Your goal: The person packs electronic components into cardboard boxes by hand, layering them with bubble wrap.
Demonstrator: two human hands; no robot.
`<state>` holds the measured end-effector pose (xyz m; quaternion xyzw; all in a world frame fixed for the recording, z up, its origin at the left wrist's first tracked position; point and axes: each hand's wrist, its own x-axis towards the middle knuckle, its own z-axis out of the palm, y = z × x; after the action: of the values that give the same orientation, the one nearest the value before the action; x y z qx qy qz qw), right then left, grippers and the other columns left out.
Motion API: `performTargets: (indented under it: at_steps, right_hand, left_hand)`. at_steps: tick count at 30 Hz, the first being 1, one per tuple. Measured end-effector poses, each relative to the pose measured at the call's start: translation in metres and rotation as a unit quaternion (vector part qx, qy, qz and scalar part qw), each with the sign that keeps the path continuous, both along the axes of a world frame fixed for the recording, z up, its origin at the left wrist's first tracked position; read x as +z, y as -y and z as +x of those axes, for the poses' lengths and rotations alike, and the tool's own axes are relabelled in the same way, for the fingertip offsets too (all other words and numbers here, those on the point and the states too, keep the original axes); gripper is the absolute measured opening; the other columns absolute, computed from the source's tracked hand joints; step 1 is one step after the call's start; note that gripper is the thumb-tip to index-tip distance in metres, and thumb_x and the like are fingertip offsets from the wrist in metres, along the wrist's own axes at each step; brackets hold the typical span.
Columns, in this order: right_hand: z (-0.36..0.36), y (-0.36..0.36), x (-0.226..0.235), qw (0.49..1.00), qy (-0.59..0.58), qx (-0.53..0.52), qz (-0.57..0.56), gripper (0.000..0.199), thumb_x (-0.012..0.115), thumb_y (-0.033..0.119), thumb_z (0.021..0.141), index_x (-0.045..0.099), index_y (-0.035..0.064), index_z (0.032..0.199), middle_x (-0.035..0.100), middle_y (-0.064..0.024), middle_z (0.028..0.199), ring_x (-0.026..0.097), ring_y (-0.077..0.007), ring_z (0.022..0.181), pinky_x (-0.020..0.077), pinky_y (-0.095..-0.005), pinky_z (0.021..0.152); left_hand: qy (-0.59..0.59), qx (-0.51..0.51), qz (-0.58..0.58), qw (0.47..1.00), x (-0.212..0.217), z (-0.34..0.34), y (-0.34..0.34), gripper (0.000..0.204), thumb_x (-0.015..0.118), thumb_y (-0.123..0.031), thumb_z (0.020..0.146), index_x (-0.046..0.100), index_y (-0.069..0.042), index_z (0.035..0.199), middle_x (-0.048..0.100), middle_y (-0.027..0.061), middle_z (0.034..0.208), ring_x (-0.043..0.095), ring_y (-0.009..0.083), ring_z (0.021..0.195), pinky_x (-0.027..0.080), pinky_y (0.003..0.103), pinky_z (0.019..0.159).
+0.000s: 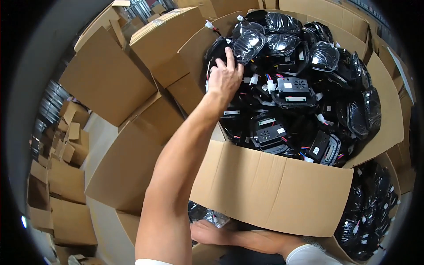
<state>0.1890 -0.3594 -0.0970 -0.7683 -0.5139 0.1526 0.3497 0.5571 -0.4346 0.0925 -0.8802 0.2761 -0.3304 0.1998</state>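
A large open carton (388, 110) at upper right contains black units (292, 87), over whose left edge the left hand (225, 79) parts its fingers, any grip indiscernible, while the right hand (207, 232), grip likewise unclear, lies beside film-wrapped goods (216, 217) at lower centre; the step appears to be reaching, next requiring a firm grasp.

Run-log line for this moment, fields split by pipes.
left hand: at black units in open carton, grip unclear | right hand: lower, beside clear-wrapped items, grip unclear | cardboard flap: folded outward
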Motion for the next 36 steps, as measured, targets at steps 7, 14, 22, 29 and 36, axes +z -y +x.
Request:
performTargets:
  at_steps: [7,14,22,29,36]
  right_hand:
    - [-0.006,-0.008,-0.028,0.989,0.121,-0.039,0.075,0.014,0.062,0.023,0.087,0.06,0.0087,0.085,0.062,-0.0106,0.073,0.066,-0.0301,0.072,0.0515,-0.0429,0.066]
    - [0.011,-0.004,-0.012,0.997,-0.026,-0.017,0.065,0.028,0.07,0.027,0.086,0.06,0.0032,0.095,0.067,-0.017,0.086,0.066,-0.0389,0.085,0.0516,-0.0501,0.074]
    - [0.027,-0.004,0.021,0.94,-0.239,-0.154,0.186,0.029,0.068,0.027,0.094,0.069,0.0017,0.107,0.071,-0.0184,0.086,0.07,-0.0294,0.08,0.0532,-0.0408,0.073]
    - [0.048,0.006,0.023,0.669,-0.644,-0.147,0.341,0.064,0.042,0.056,0.104,0.059,-0.0034,0.12,0.07,-0.0128,0.109,0.069,-0.0191,0.097,0.0562,-0.0327,0.086]
    - [0.053,0.017,0.055,0.599,-0.73,0.083,0.318,0.078,0.077,0.05,0.085,0.05,-0.0008,0.137,0.063,-0.009,0.129,0.06,-0.0197,0.12,0.0489,-0.0374,0.104]
  left_hand:
    - [0.025,-0.134,0.012,0.991,0.022,-0.041,-0.031,0.015,0.066,-0.009,0.081,0.066,-0.002,0.094,0.062,0.0174,0.102,0.073,0.0294,0.077,0.058,0.038,0.067]
    - [-0.178,-0.215,-0.124,0.952,0.06,-0.139,-0.068,0.017,0.057,-0.007,0.085,0.059,0.004,0.098,0.061,0.0231,0.101,0.068,0.0379,0.086,0.054,0.045,0.076]
    - [-0.272,-0.223,-0.411,0.841,0.105,-0.228,-0.129,0.035,0.074,-0.017,0.073,0.067,0.005,0.1,0.068,0.0171,0.084,0.068,0.0192,0.072,0.057,0.034,0.069]
    - [-0.516,-0.023,-0.74,0.431,0.065,-0.314,-0.236,0.05,0.08,-0.029,0.084,0.065,0.008,0.114,0.071,0.0114,0.104,0.069,0.0173,0.096,0.056,0.032,0.089]
    - [-0.692,0.134,-0.51,0.493,0.04,-0.313,-0.248,0.041,0.086,-0.028,0.077,0.071,0.002,0.102,0.071,0.0043,0.088,0.064,0.0108,0.08,0.053,0.027,0.074]
